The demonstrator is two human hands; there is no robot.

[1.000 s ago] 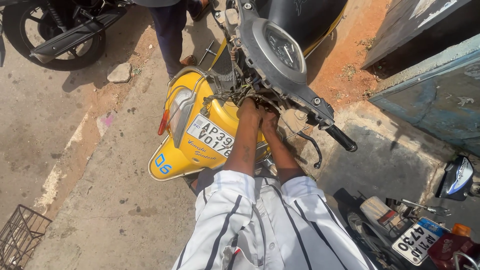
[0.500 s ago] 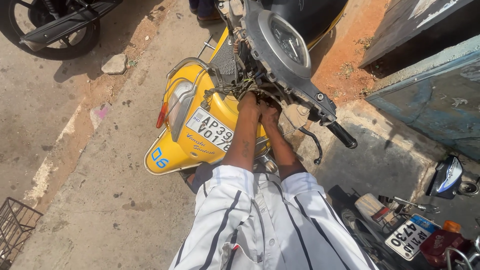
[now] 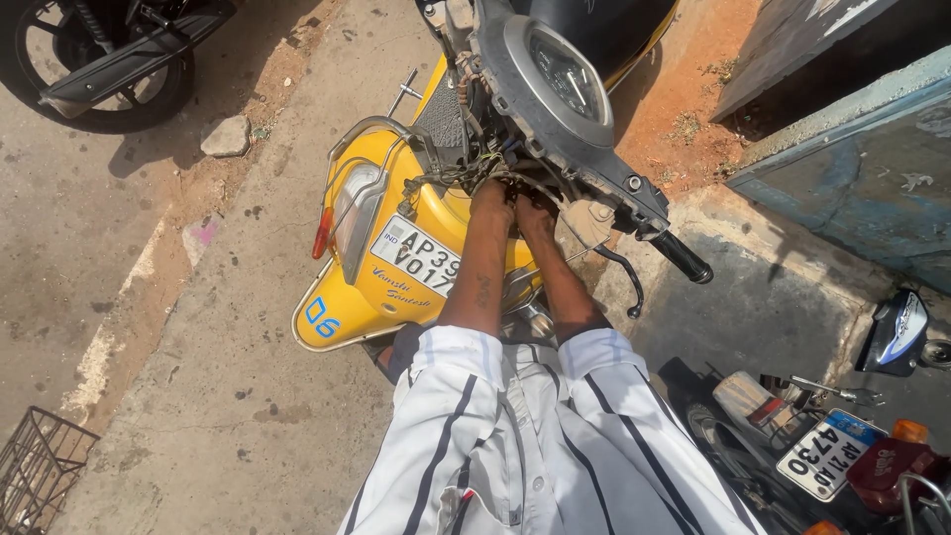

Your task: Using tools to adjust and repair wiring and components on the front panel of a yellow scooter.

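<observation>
Reaching into a tangle of thin wires (image 3: pixel 458 174) under the scooter's handlebar, the left hand (image 3: pixel 492 198) and right hand (image 3: pixel 536 213) sit close together, fingers buried, so their grip cannot be told. Above them tilts the round glass-faced speedometer housing (image 3: pixel 555 84). Below curves the glossy yellow front panel (image 3: pixel 396 267); rough concrete ground (image 3: pixel 198 426) surrounds.

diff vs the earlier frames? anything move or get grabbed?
No real change. Both hands, left hand and right hand, stay buried in the wiring under the scooter's handlebar housing; whether either has a grip on anything cannot be seen. The yellow scooter has not moved; only the camera view drifted.
</observation>
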